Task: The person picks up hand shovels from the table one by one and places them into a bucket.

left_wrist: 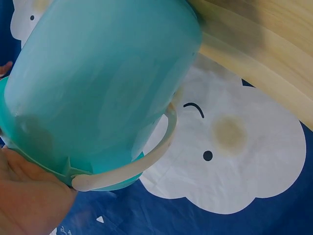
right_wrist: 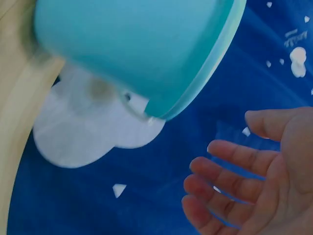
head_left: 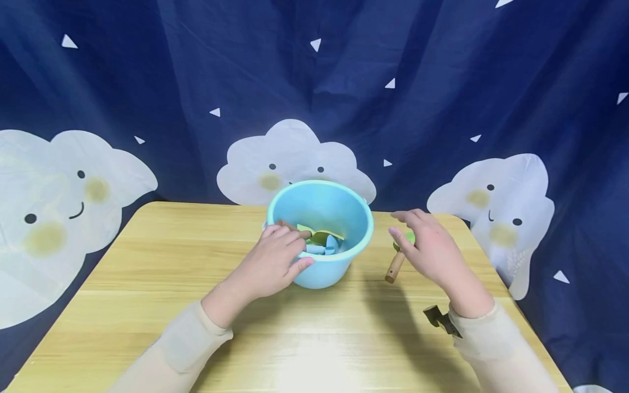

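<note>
A light-blue plastic bucket [head_left: 319, 273] stands upright on the wooden table. My left hand [head_left: 275, 259] grips its left front rim, fingers over the edge; in the left wrist view the hand [left_wrist: 34, 191] meets the rim beside the white handle [left_wrist: 127, 171]. Inside lie a wooden-handled tool [head_left: 301, 233], a yellow-green piece [head_left: 324, 236] and a light-blue piece [head_left: 330, 246], partly overlapping. To the bucket's right, my right hand [head_left: 429, 245] hovers with spread fingers, holding nothing. Beneath it lies a small tool with a wooden handle [head_left: 395, 267], its green head partly hidden by the hand.
A dark hammer-shaped thing [head_left: 440, 320] shows beside the right sleeve, partly covered; its kind cannot be made out. The wooden table [head_left: 162, 256] ends at a dark blue curtain [head_left: 275, 65] with white clouds behind it.
</note>
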{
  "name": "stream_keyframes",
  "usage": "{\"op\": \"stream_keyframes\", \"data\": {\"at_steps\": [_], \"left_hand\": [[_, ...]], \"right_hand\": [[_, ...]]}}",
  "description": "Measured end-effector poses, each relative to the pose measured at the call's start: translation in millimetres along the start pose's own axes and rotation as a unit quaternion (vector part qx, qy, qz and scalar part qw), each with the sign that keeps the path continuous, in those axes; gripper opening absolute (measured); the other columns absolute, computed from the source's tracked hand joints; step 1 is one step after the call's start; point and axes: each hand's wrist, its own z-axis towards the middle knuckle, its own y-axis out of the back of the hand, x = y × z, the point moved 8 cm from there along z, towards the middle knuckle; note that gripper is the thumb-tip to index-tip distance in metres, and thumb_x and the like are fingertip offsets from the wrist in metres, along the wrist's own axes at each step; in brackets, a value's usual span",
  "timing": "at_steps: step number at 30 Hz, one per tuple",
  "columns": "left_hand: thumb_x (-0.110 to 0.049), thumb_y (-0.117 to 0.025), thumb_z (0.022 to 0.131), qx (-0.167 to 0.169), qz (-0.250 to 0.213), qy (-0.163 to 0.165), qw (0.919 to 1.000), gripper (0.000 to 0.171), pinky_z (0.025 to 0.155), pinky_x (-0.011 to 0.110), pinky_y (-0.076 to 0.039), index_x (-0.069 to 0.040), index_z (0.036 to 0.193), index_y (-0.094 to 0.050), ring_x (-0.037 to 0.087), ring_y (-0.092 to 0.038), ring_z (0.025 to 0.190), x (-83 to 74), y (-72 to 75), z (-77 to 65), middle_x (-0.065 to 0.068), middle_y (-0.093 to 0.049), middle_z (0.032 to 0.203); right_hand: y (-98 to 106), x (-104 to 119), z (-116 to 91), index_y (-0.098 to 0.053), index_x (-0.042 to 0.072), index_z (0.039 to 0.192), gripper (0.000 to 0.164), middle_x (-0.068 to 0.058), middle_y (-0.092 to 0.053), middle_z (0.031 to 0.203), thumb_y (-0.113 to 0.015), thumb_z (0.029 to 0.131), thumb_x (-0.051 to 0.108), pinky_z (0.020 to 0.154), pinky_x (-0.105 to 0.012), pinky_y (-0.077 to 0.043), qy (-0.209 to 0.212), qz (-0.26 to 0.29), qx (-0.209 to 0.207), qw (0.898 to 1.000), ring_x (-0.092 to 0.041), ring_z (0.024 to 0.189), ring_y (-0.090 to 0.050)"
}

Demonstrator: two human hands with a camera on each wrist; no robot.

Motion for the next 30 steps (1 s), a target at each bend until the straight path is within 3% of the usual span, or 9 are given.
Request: {"op": "stream_keyframes", "data": {"at_steps": [8, 17, 30], "left_hand": [[-0.048, -0.041, 0.105, 0.001, 0.002, 0.001, 1.0, 0.038, 0.104, 0.043, -0.033, -0.017, 0.084, -0.049, 0.024, -0.052, 0.12, -0.6, -0.1, -0.2, 0.005, -0.063, 0.13], [-0.048, -0.041, 0.106, -0.002, -0.001, 0.003, 1.0, 0.04, 0.104, 0.043, -0.032, -0.017, 0.083, -0.049, 0.024, -0.053, 0.119, -0.7, 1.1, -0.2, 0.005, -0.063, 0.128], [-0.046, -0.042, 0.105, 0.0, 0.003, 0.002, 1.0, 0.037, 0.105, 0.044, -0.032, -0.017, 0.085, -0.052, 0.025, -0.052, 0.119, -2.4, 2.5, -1.1, 0.005, -0.063, 0.129]], "right_hand": [[-10.5, -41.6, -3.5, -0.054, -0.001, 0.137, 0.05, -0.024, -0.06, 0.126, -0.055, 0.102, 0.035, 0.096, -0.061, -0.041, -0.073, -0.005, 0.047, 0.996, -0.044, 0.116, -0.055], [-21.1, -75.6, -6.4, -0.052, -0.002, 0.138, 0.052, -0.028, -0.06, 0.123, -0.051, 0.103, 0.037, 0.092, -0.06, -0.043, -0.113, -0.008, 0.057, 0.992, -0.044, 0.107, -0.058], [-37.0, -109.9, -15.2, -0.05, -0.006, 0.138, 0.055, -0.034, -0.058, 0.126, -0.053, 0.103, 0.035, 0.092, -0.064, -0.042, -0.163, 0.003, 0.104, 0.981, -0.053, 0.112, -0.055]]}}
